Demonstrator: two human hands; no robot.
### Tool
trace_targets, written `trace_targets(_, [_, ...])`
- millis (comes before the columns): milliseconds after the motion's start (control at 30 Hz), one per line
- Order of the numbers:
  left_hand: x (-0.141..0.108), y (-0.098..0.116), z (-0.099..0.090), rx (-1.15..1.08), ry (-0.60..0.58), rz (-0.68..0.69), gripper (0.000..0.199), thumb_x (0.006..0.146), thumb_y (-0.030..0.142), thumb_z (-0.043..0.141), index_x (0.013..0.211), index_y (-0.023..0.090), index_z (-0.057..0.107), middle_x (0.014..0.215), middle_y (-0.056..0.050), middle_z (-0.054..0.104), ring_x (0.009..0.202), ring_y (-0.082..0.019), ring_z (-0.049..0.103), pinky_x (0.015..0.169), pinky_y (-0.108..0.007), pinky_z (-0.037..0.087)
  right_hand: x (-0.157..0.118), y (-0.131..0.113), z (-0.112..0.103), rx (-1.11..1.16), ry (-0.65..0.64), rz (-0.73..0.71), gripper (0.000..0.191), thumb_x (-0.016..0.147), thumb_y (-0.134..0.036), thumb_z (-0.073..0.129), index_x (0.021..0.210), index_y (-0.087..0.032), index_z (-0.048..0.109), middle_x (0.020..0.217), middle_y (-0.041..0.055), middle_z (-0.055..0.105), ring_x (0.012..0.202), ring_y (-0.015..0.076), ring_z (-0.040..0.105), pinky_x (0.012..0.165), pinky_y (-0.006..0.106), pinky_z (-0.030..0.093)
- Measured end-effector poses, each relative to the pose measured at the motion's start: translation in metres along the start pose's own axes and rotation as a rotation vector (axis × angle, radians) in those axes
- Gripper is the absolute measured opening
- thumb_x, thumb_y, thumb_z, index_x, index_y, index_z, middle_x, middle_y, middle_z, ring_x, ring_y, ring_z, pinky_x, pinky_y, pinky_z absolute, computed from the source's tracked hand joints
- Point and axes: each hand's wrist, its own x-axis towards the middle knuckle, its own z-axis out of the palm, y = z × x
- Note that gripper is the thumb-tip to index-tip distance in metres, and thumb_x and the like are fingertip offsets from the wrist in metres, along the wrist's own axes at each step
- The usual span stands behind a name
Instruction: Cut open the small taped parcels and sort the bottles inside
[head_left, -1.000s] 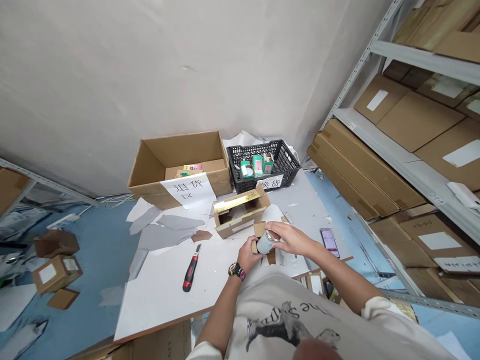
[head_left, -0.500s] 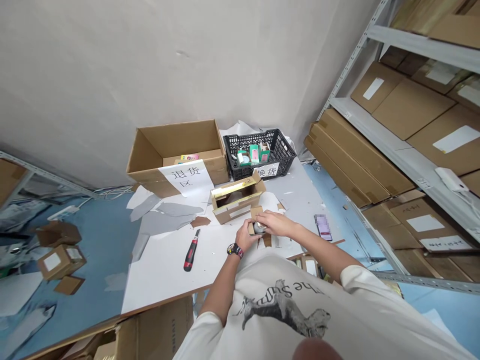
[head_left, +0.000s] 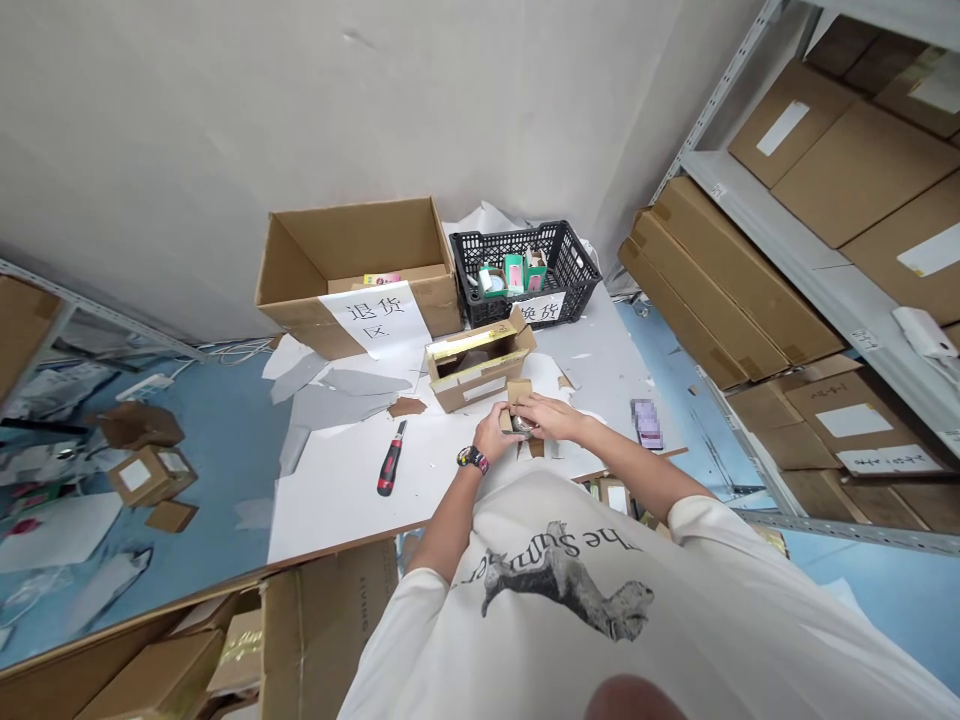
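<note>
Since the earlier view, both hands have closed in, and the small metal can (head_left: 524, 426) is now almost hidden between them, low above the white board (head_left: 337, 510). The right hand (head_left: 546, 416) lies over it with fingers pressed together, and the left hand (head_left: 491, 433) curls its fingers against its side, just below a small cardboard piece (head_left: 518, 392)

Box cutter (head_left: 390, 460) left of hands (head_left: 546, 418), crate (head_left: 574, 270) right of carton (head_left: 300, 290).

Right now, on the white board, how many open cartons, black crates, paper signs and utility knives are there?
Open cartons: 2 (large, small)
Black plastic crates: 1
Paper signs: 2 (on the large carton, on the crate)
Utility knives: 1
Total: 6
</note>
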Motion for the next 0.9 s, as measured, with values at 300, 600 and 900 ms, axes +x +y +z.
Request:
trace_targets(300, [0.0, 0.001, 0.002, -0.026, 0.025, 0.007, 0.084, 0.072, 0.032, 0.104, 0.144, 0.032, 0.061, 0.139, -0.005, 0.08, 0.125, -0.032, 0.079, 0.109, -0.045, 0.061, 0.003, 0.006, 0.013, 0.141, 0.035, -0.063, 0.071, 0.099, -0.013, 0.068, 0.168, -0.025, 0.057, 0.158, 0.0153, 0.067, 0.135, 0.0314, 0.065, 0.117, 0.049, 0.051])
trace_targets(600, [-0.012, -0.008, 0.015, -0.176, 0.085, 0.018, 0.109, 0.074, 0.029, 0.102, 0.163, 0.032, 0.039, 0.145, -0.01, 0.077, 0.126, -0.033, 0.079, 0.112, -0.051, 0.061, -0.027, 0.001, 0.065, 0.715, 0.746, 0.644, 0.054, 0.107, -0.04, 0.052, 0.157, -0.028, 0.067, 0.153, 0.0141, 0.068, 0.138, 0.0317, 0.064, 0.121, 0.057, 0.053])
trace_targets(900, [-0.02, -0.017, 0.029, -0.552, 0.16, -0.162, 0.031, 0.098, 0.035, 0.07, 0.126, 0.024, 0.063, 0.153, -0.016, 0.071, 0.147, -0.032, 0.068, 0.115, -0.051, 0.062, -0.006, 0.002, 0.097, 0.957, 0.572, 0.703, 0.07, 0.096, -0.045, 0.068, 0.162, -0.024, 0.063, 0.151, 0.0133, 0.073, 0.126, 0.0294, 0.073, 0.118, 0.053, 0.057])
